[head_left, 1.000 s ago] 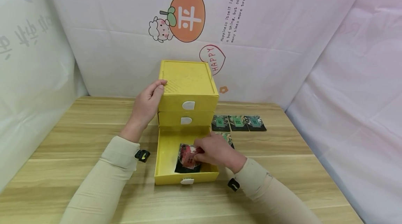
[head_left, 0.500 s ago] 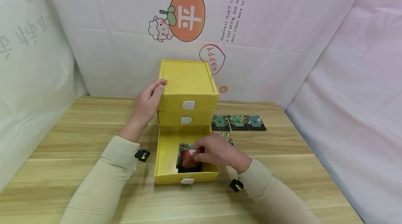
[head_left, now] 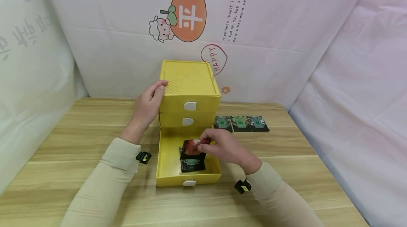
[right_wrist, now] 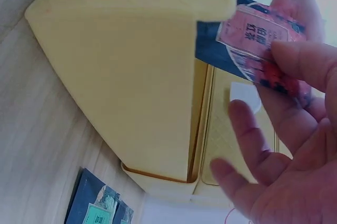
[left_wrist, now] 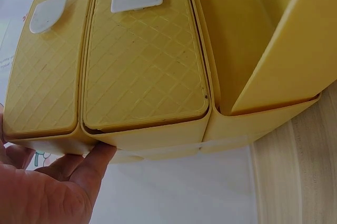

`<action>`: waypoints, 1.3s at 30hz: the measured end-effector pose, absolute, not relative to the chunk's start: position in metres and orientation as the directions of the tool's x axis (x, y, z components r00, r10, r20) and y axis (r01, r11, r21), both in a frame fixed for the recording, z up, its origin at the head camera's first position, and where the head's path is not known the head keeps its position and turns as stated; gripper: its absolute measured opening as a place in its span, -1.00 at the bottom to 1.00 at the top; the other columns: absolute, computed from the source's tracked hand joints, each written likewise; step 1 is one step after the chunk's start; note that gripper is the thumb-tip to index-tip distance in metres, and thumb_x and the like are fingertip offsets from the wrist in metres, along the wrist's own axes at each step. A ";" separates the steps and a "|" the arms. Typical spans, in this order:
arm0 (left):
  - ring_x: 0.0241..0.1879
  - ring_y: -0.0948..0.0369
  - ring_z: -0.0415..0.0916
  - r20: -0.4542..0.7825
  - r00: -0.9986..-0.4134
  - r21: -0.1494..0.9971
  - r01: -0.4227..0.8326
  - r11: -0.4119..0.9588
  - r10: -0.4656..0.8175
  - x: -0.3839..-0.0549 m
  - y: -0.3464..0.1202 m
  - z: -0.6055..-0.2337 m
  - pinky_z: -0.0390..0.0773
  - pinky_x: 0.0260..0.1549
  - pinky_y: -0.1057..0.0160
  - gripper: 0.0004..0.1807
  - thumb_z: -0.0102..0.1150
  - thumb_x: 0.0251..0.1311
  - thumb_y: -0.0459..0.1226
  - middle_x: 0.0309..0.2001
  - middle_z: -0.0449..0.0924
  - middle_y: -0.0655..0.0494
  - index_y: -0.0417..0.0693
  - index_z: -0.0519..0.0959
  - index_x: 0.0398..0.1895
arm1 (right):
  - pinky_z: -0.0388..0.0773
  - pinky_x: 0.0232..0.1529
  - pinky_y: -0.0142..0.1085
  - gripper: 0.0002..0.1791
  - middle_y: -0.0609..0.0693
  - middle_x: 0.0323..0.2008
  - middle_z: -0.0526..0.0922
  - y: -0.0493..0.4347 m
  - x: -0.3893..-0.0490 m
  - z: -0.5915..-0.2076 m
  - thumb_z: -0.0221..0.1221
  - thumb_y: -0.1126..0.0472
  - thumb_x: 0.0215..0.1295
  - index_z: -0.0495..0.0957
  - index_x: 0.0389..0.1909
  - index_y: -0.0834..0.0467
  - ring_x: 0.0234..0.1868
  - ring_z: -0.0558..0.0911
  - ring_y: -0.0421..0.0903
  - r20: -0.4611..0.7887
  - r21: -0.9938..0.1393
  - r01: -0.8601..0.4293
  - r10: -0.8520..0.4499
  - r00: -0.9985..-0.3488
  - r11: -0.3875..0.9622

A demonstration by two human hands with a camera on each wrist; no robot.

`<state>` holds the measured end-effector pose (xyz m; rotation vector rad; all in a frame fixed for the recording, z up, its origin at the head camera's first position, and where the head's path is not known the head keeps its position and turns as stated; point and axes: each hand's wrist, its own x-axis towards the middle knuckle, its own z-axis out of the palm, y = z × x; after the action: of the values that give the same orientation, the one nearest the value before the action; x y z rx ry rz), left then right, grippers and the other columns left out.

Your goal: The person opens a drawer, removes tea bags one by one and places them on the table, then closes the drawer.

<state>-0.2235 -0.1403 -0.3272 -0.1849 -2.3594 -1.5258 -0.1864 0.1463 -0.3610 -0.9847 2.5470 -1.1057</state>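
Observation:
My right hand [head_left: 224, 145] pinches a red and black tea sachet [head_left: 192, 148] between thumb and fingers, over the pulled-out bottom drawer [head_left: 167, 159]. In the right wrist view the sachet [right_wrist: 253, 37] shows a pink label, and the other fingers are spread apart. Below it in the drawer lies a dark sachet with a green label [head_left: 192, 164], partly covered. My left hand [head_left: 147, 105] rests against the upper left edge of the yellow drawer cabinet [head_left: 190, 75]. Its fingers [left_wrist: 95, 169] touch the cabinet's side in the left wrist view.
The top and middle drawers with white tabs [head_left: 190, 106] are closed. Right of the cabinet, three green-labelled sachets [head_left: 240, 123] lie in a row on the wooden table [head_left: 279, 163]. Printed white cloth [head_left: 127, 53] stands behind and at both sides.
My right hand has lifted the red sachet and shifted slightly away from me, uncovering more of the green-labelled sachet beneath. The left hand stays on the cabinet.

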 end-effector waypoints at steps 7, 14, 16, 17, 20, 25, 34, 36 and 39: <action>0.04 0.07 0.44 0.335 -0.940 0.864 0.278 0.419 -0.069 -0.223 -0.140 -0.326 0.39 0.06 0.03 -0.42 -0.25 0.62 0.15 0.41 0.51 0.10 0.17 0.49 0.46 | 0.47 -0.43 -0.32 -0.96 -0.06 -0.39 0.63 0.156 -0.188 -0.352 0.32 0.20 0.42 0.66 -0.18 0.04 -0.45 0.51 -0.13 0.123 -0.787 -0.428 -0.567 -0.815 0.445; -0.13 0.04 0.39 0.336 -0.939 0.859 0.274 0.432 -0.072 -0.222 -0.140 -0.326 0.36 -0.02 0.04 -0.42 -0.25 0.62 0.16 0.37 0.54 0.09 0.18 0.50 0.46 | 0.55 -0.35 -0.28 -0.87 0.01 -0.27 0.69 0.168 -0.193 -0.346 0.31 0.11 0.47 0.66 -0.09 0.06 -0.35 0.57 -0.03 0.137 -0.844 -0.359 -0.486 -0.863 0.399; -0.07 0.05 0.43 0.337 -0.938 0.859 0.275 0.432 -0.074 -0.223 -0.140 -0.326 0.38 0.02 0.04 -0.43 -0.24 0.61 0.16 0.37 0.54 0.10 0.18 0.50 0.45 | 0.59 -0.30 -0.25 -0.85 0.02 -0.24 0.71 0.174 -0.195 -0.346 0.29 0.10 0.48 0.66 -0.06 0.06 -0.31 0.59 -0.02 0.140 -0.856 -0.346 -0.471 -0.871 0.385; -0.02 0.06 0.44 0.338 -0.938 0.859 0.275 0.432 -0.075 -0.223 -0.140 -0.326 0.39 0.04 0.04 -0.43 -0.24 0.61 0.16 0.38 0.54 0.11 0.18 0.51 0.45 | 0.59 -0.29 -0.25 -0.84 0.04 -0.23 0.71 0.177 -0.196 -0.346 0.29 0.10 0.49 0.66 -0.05 0.08 -0.29 0.59 -0.02 0.145 -0.860 -0.344 -0.466 -0.873 0.376; 0.03 0.06 0.45 0.342 -0.937 0.858 0.280 0.431 -0.073 -0.224 -0.140 -0.327 0.40 0.06 0.03 -0.43 -0.24 0.61 0.16 0.38 0.53 0.09 0.18 0.51 0.45 | 0.59 -0.27 -0.25 -0.81 0.06 -0.19 0.72 0.186 -0.199 -0.346 0.26 0.10 0.51 0.66 0.00 0.10 -0.27 0.59 -0.02 0.159 -0.872 -0.336 -0.444 -0.882 0.356; 0.08 0.06 0.46 0.339 -0.938 0.860 0.280 0.427 -0.068 -0.224 -0.141 -0.327 0.41 0.09 0.01 -0.44 -0.24 0.62 0.15 0.40 0.52 0.09 0.18 0.50 0.46 | 0.59 -0.25 -0.29 -0.73 0.10 -0.10 0.70 0.203 -0.204 -0.345 0.21 0.12 0.55 0.64 0.11 0.17 -0.23 0.60 -0.06 0.157 -0.887 -0.307 -0.399 -0.903 0.345; 0.17 0.06 0.45 0.336 -0.940 0.861 0.281 0.424 -0.061 -0.224 -0.141 -0.328 0.40 0.17 -0.03 -0.44 -0.24 0.62 0.14 0.41 0.51 0.08 0.17 0.50 0.45 | 0.59 -0.28 -0.37 -0.64 -0.11 -0.15 0.74 0.229 -0.217 -0.350 0.19 0.14 0.56 0.58 0.17 0.32 -0.28 0.61 -0.25 0.100 -0.938 -0.199 -0.327 -0.940 0.283; 0.18 0.06 0.45 0.337 -0.939 0.861 0.281 0.424 -0.061 -0.224 -0.141 -0.328 0.40 0.18 -0.03 -0.43 -0.24 0.62 0.15 0.41 0.51 0.09 0.17 0.50 0.45 | 0.61 -0.27 -0.39 -0.63 -0.14 -0.19 0.74 0.234 -0.220 -0.351 0.19 0.14 0.56 0.56 0.17 0.34 -0.28 0.63 -0.27 0.082 -0.947 -0.170 -0.307 -0.948 0.272; 0.21 0.07 0.45 0.338 -0.939 0.862 0.284 0.420 -0.060 -0.225 -0.141 -0.329 0.41 0.20 -0.04 -0.43 -0.24 0.62 0.15 0.42 0.50 0.09 0.17 0.50 0.45 | 0.62 -0.27 -0.38 -0.60 -0.15 -0.19 0.73 0.242 -0.226 -0.353 0.18 0.13 0.57 0.53 0.18 0.37 -0.27 0.62 -0.27 0.053 -0.952 -0.134 -0.284 -0.957 0.274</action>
<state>-0.2249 -0.1415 -0.3285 -0.1932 -2.3620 -1.5258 -0.2259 0.2419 -0.3534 -0.3967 2.4021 -1.7758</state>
